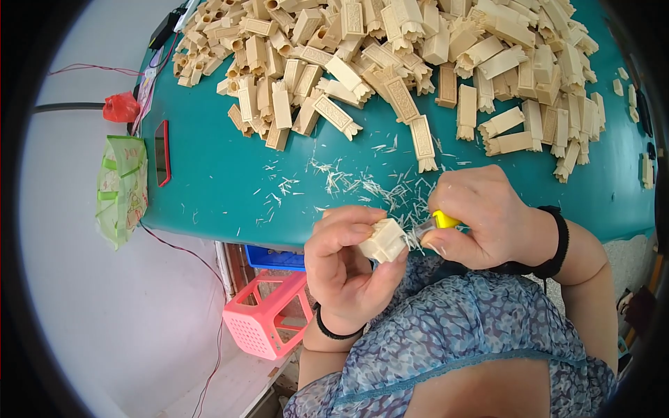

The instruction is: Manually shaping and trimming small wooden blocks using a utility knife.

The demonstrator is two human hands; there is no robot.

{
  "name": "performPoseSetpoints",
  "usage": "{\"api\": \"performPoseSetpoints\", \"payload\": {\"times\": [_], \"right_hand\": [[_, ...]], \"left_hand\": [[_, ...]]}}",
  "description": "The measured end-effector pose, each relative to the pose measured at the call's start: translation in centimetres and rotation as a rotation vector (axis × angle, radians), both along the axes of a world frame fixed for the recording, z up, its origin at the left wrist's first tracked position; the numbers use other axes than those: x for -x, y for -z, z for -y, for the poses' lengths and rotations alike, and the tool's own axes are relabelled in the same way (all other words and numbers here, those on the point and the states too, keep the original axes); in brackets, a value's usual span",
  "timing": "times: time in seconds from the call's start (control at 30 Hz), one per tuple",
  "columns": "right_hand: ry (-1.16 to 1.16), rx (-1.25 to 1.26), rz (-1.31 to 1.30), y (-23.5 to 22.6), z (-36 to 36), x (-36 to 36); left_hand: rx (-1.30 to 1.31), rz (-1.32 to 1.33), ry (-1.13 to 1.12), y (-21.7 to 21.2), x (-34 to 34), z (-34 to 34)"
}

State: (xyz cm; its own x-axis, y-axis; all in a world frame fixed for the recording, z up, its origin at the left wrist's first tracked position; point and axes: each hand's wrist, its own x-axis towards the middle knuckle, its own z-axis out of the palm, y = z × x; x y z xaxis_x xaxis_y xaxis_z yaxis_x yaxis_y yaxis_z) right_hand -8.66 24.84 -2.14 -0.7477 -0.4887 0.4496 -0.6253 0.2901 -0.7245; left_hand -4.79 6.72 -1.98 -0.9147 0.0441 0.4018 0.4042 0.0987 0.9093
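Note:
Between the thumb and fingers of my left hand is a cream-coloured moulded plastic piece, one end turned toward the right. My right hand is closed around a yellow-handled utility knife. Its grey blade end points left, close beside the piece; whether it touches cannot be made out. Thin pale shavings lie scattered on the green table just beyond both hands. A large heap of similar cream pieces, box-shaped with carved-looking panels and crown-like ends, covers the far part of the table.
At the table's left lies a red-edged phone. A green and white plastic bag hangs off the left edge, below a red bag. Under the near edge are a pink stool and a blue crate. Small cream pieces lie far right.

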Motion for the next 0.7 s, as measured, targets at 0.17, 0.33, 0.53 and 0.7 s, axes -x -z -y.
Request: {"api": "performPoseSetpoints", "payload": {"times": [0.17, 0.33, 0.53, 0.7], "right_hand": [[0.028, 0.012, -0.036, 0.1, 0.1, 0.1], [0.178, -0.029, 0.137, 0.3, -0.3, 1.1], [-0.045, 0.054, 0.082, -0.5, -0.3, 0.2], [-0.059, 0.034, 0.017, -0.4, 0.2, 0.1]], "left_hand": [[-0.053, 0.065, 0.017, -0.6, -0.2, 0.0], [-0.003, 0.086, 0.313, -1.0, -0.6, -0.4], [-0.189, 0.12, 0.133, -0.8, -0.3, 0.6], [-0.153, 0.095, 0.144, -0.6, -0.3, 0.8]]}}
